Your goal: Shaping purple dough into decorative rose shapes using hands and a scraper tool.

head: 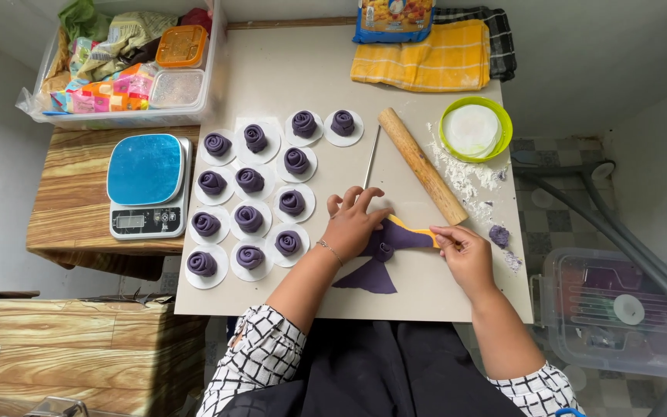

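My left hand (353,218) presses flat on a sheet of purple dough (372,276) on the beige board (310,77), fingers spread, with a small rolled piece (384,251) beside its heel. My right hand (463,251) grips the end of a yellow scraper (412,228) that lies across the dough. Several purple dough roses (249,218) sit on white paper rounds to the left of my hands.
A wooden rolling pin (421,164) and a thin metal skewer (371,157) lie behind my hands. A green bowl of white rounds (475,129), spilled flour (465,176), a yellow towel (424,55), a blue kitchen scale (148,184) and a plastic bin (129,66) surround the board.
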